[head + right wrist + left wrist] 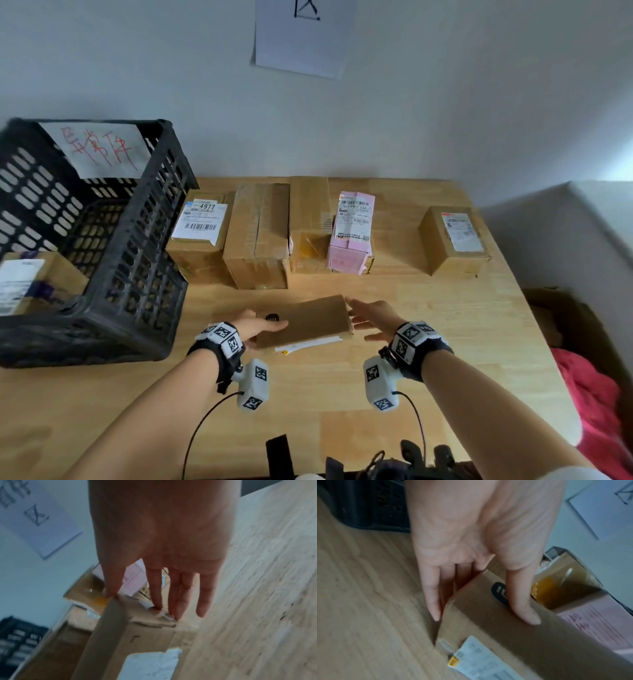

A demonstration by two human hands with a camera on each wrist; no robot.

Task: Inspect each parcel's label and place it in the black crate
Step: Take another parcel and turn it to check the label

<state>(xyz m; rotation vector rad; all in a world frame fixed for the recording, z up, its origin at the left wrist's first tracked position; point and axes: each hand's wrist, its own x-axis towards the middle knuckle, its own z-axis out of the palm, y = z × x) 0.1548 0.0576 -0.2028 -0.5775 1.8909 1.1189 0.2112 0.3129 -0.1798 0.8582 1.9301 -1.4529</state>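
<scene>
A flat brown cardboard parcel (308, 320) lies across the middle of the wooden table (445, 342), with a white label (308, 343) on its near side. My left hand (267, 325) grips its left end, the thumb on top beside a black logo (498, 592) and the fingers (433, 601) down the end. My right hand (356, 313) touches the right end with straight fingers (176, 601), its thumb at the far top corner. The black crate (113, 246) stands at the left and holds one labelled parcel (30, 281).
Several parcels line the table's back edge: one with a white label (198, 236), a plain one (257, 233), a pink-labelled one (351, 233) and one apart at the right (452, 240). Red cloth (589, 394) lies beyond the table's right edge.
</scene>
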